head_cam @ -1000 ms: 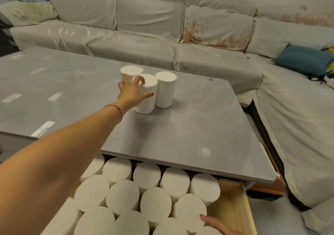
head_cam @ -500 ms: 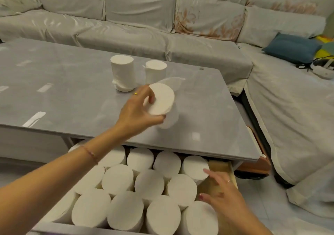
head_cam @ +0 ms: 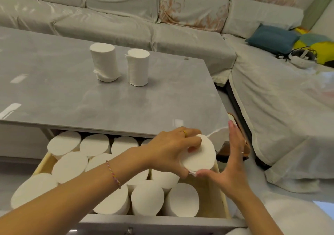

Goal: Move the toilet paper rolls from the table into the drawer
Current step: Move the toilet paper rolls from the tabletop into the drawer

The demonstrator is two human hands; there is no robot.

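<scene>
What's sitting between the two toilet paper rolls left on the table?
Nothing: the head view shows only a bare strip of grey table between the left roll and the right roll.

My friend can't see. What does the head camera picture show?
The left hand holds a white toilet paper roll over an open wooden drawer packed with upright white rolls, the open right hand beside it. Two white rolls stand on the grey table.
</scene>
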